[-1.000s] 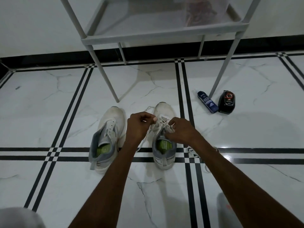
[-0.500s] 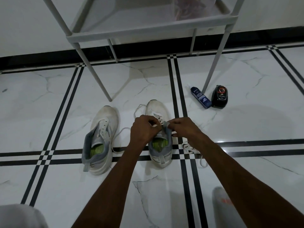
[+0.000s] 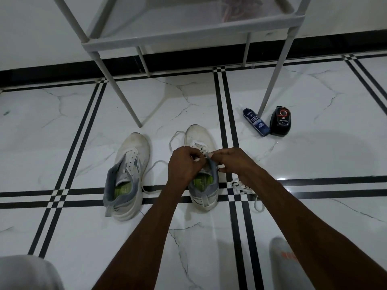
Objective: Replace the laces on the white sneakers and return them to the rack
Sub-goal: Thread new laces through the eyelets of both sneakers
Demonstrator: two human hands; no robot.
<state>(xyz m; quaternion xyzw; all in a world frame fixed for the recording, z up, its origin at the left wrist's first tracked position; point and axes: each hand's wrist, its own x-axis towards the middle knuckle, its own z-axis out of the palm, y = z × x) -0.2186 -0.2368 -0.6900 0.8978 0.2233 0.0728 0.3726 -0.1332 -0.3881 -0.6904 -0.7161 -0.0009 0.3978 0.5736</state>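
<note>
Two white sneakers with grey collars and green insoles stand side by side on the floor, toes pointing away from me. The left sneaker (image 3: 128,174) has bare eyelets and no lace. Over the tongue of the right sneaker (image 3: 202,191), my left hand (image 3: 184,164) and my right hand (image 3: 234,162) each pinch a part of its white lace (image 3: 201,146), fingertips almost touching. A loose loop of that lace (image 3: 155,181) trails on the floor between the shoes. Another white lace (image 3: 245,190) lies bunched to the right of the shoe. The grey rack (image 3: 188,36) stands just behind.
A blue cleaner bottle (image 3: 256,122) lies beside a black polish container (image 3: 280,120) at the rack's front right leg (image 3: 274,80). The rack's front left leg (image 3: 123,95) stands close behind the left sneaker. My knee (image 3: 27,273) and my socked foot (image 3: 287,264) show at the bottom.
My hands have drawn back toward the shoe's collar and closer together, and slack lace now loops onto the floor left of the right sneaker. The camera has tilted a little.
</note>
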